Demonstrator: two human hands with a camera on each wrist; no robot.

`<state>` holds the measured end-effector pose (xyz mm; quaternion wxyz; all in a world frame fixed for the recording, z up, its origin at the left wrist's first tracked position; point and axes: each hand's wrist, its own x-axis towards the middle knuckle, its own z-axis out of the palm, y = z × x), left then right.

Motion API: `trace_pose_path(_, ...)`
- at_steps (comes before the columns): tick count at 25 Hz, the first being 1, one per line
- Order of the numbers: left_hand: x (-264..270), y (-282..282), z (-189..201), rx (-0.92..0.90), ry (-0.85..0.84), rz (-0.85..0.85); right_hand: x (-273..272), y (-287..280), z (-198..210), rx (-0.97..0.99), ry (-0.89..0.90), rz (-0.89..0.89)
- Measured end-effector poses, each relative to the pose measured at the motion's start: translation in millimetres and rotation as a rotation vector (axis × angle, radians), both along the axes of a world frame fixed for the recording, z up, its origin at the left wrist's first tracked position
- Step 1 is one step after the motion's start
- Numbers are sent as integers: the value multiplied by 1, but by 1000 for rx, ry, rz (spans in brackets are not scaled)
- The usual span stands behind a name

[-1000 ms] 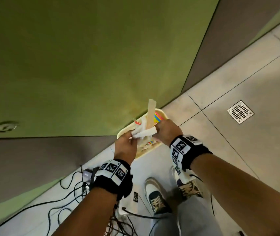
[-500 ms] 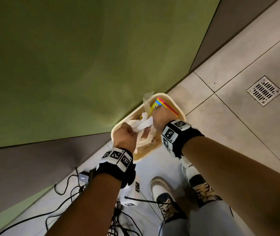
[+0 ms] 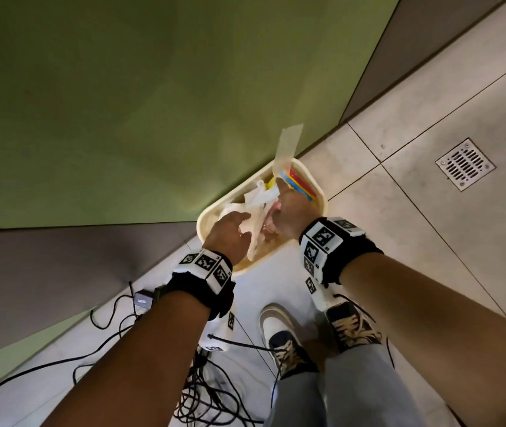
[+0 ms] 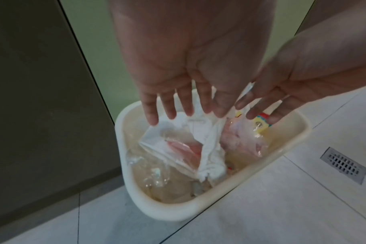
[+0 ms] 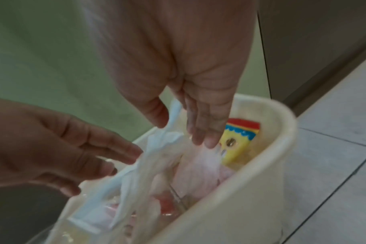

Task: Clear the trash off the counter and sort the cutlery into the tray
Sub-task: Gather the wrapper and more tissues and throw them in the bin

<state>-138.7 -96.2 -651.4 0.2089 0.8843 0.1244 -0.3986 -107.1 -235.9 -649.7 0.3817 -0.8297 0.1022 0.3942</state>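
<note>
A cream waste bin (image 3: 319, 192) stands on the tiled floor against a green panel. Both of my hands hover over its mouth with fingers straight and spread, holding nothing. My left hand (image 3: 233, 229) is over the near left side, my right hand (image 3: 288, 208) over the far right. Crumpled white tissue (image 4: 211, 148) and clear plastic wrappers (image 4: 157, 165) lie loose in the bin (image 4: 198, 213) under my left hand (image 4: 178, 112). A yellow, blue and red wrapper (image 5: 238, 137) sits just beyond my right hand (image 5: 190, 130). A pale paper strip (image 3: 288, 143) sticks up from the bin.
A metal floor drain (image 3: 464, 164) lies in the tiles to the right. Black cables (image 3: 153, 365) and a small adapter (image 3: 142, 300) trail across the floor at the left. My shoes (image 3: 279, 334) stand just in front of the bin. Green and grey panels (image 3: 122, 118) rise behind.
Both hands gripped white trash over the bin before. Now both have let go with fingers spread, and the trash lies in the bin.
</note>
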Motion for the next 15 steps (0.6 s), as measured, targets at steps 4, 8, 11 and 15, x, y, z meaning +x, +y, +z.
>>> trace_pose_path(4, 0, 3, 32, 59, -36, 5, -13, -21, 25, 12, -37, 12)
trace_pose_path(8, 2, -1, 75, 40, -71, 37, -27, -39, 38, -41, -29, 98)
trace_pose_path(11, 7, -8, 114, -36, -119, 143, -30, -49, 65, -72, -49, 134)
trace_pose_path(15, 12, -24, 190, -208, -205, 181, -26, -50, 139, -101, -98, 316)
